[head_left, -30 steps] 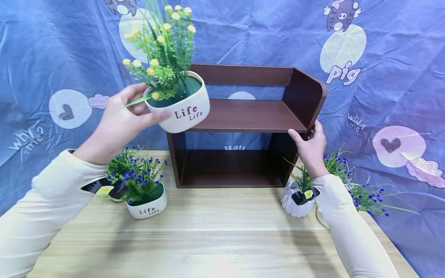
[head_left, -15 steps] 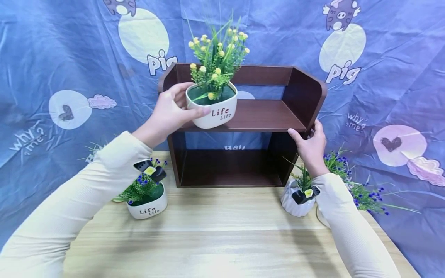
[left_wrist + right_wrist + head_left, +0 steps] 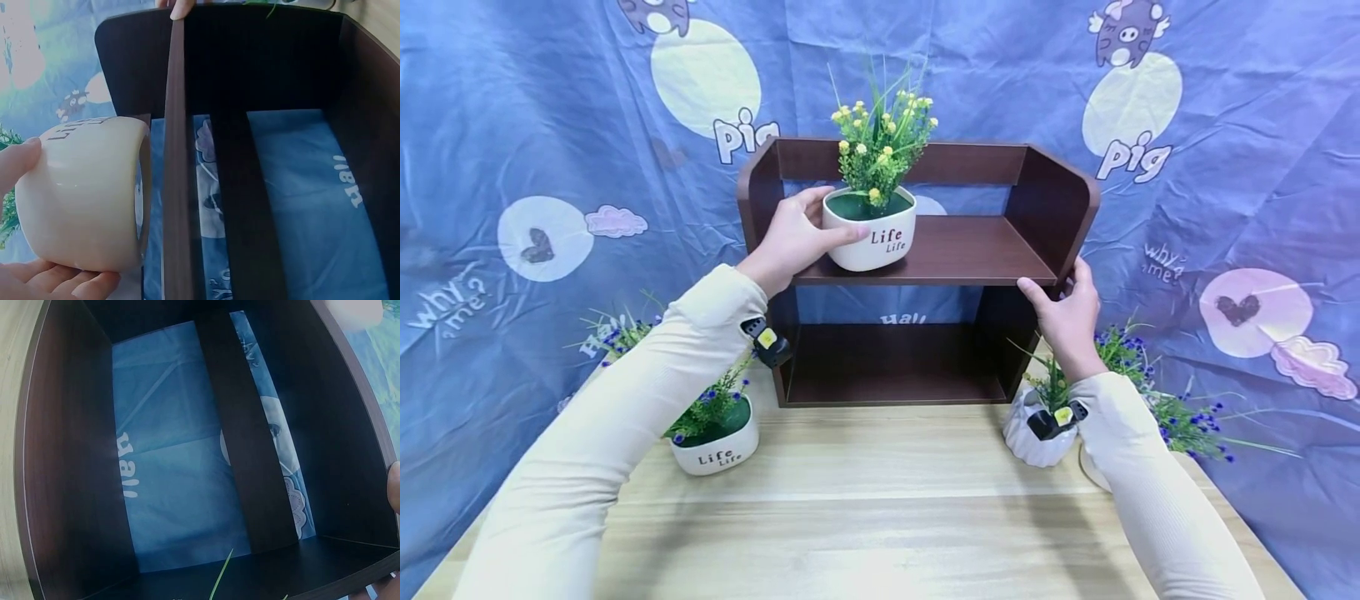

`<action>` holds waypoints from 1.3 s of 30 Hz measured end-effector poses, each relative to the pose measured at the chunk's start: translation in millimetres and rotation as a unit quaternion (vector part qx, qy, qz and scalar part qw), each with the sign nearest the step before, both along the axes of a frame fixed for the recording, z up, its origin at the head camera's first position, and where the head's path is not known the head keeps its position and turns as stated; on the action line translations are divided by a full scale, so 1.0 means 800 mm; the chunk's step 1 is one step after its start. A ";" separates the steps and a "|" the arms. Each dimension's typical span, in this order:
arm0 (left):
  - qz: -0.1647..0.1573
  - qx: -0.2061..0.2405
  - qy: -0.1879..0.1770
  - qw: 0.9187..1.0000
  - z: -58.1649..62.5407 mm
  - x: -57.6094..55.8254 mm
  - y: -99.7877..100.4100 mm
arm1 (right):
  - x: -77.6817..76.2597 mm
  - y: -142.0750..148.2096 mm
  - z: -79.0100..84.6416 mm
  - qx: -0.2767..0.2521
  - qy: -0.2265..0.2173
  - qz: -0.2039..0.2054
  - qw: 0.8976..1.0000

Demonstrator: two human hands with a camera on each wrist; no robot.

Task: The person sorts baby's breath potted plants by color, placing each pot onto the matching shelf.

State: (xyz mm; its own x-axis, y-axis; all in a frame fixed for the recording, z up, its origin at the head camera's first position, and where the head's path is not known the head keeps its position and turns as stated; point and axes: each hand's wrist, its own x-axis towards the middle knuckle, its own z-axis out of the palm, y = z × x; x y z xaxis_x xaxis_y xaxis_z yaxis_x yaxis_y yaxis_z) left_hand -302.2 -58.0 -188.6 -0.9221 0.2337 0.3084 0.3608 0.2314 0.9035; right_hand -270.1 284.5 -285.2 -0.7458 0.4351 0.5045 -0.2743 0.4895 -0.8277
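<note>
In the head view a white oval flowerpot [image 3: 891, 254] lettered "Life", with yellow flowers [image 3: 883, 142], stands upright over the left part of the upper board of a dark brown two-tier shelf [image 3: 985, 254]. My left hand [image 3: 793, 237] grips it from the left, thumb across the front and fingers at the far side. The left wrist view shows the pot's [image 3: 81, 194] underside close to the front edge of that board. At the shelf's right side my right hand [image 3: 1070, 317] holds on, thumb on the front edge and fingers behind the side panel.
A "Life" pot with blue flowers [image 3: 715, 450] stands on the wooden table [image 3: 880, 517], partly behind my left sleeve. Right of the shelf are a white ribbed pot [image 3: 1037, 442] and more blue flowers [image 3: 1195, 429]. A blue printed cloth [image 3: 985, 75] hangs behind.
My left hand has carried the yellow-flowered pot right, down and toward the shelf, from the upper left to over the upper board. The right hand keeps its hold on the shelf.
</note>
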 end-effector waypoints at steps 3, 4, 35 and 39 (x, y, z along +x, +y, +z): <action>0.009 -0.011 -0.011 1.000 -0.001 -0.006 0.001 | 0.000 -0.001 0.001 0.000 0.001 0.004 1.000; 0.010 -0.013 -0.013 1.000 -0.002 -0.008 0.001 | 0.000 -0.001 0.001 0.000 -0.001 0.004 1.000; 0.023 0.000 -0.037 0.999 -0.025 -0.028 0.011 | 0.002 0.000 0.001 -0.003 0.006 0.006 1.000; 0.071 -0.015 -0.027 0.997 -0.031 -0.028 0.018 | 0.002 -0.001 0.000 -0.003 0.006 0.009 1.000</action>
